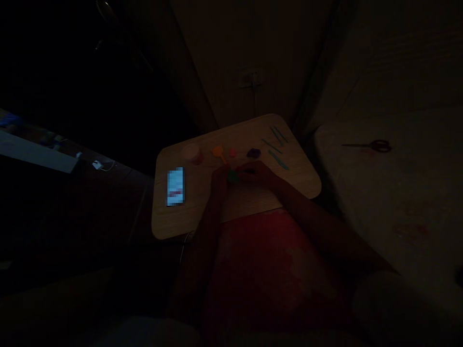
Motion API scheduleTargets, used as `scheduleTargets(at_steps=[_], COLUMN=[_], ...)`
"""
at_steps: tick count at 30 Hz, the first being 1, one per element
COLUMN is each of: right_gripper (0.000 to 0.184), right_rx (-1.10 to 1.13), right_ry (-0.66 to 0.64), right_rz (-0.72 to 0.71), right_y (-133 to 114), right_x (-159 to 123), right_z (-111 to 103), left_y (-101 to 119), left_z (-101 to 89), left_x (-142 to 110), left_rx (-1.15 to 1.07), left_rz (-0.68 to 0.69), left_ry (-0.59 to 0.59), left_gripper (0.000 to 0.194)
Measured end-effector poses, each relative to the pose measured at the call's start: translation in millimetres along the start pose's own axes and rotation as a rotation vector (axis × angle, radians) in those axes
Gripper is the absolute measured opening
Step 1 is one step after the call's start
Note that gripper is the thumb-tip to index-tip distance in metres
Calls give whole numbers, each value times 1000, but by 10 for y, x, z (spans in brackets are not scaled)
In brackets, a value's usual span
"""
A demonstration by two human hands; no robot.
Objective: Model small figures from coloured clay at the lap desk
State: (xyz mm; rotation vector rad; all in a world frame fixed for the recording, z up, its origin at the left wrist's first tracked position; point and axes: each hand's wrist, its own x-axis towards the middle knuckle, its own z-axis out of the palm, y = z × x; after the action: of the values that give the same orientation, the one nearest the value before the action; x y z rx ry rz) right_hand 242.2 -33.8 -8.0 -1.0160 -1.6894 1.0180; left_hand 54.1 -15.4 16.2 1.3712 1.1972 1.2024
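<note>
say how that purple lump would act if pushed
The purple lump of modelling clay is probably soft and likely to dent rather than stay stiff, given its uneven, squashed shape. Its flattish, irregular form suggests it won't roll far across the wood-look tabletop.

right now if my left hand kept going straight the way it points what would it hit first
Most likely the orange clay lump just ahead of your left hand, though the dim light makes depth hard to judge.
</note>
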Motion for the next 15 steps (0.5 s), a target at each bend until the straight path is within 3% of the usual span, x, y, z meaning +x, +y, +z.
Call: scheduleTargets(at_steps=[4,6,15], right_gripper=[43,43,47], right_rx=[45,38,34], right_ry=[42,36,45], right_rz=[31,44,57], right_y=[-63,-104,-97], right_x=[-7,-15,-17], right_z=[-29,-34,-10], left_y=[30,46,29], left_z=[-18,-21,14], left_x=[-25,-40,-36], left_rx=[42,106,52], left_rz=[78,78,20], left_ry=[-230,-287,-155], left_gripper=[46,42,43])
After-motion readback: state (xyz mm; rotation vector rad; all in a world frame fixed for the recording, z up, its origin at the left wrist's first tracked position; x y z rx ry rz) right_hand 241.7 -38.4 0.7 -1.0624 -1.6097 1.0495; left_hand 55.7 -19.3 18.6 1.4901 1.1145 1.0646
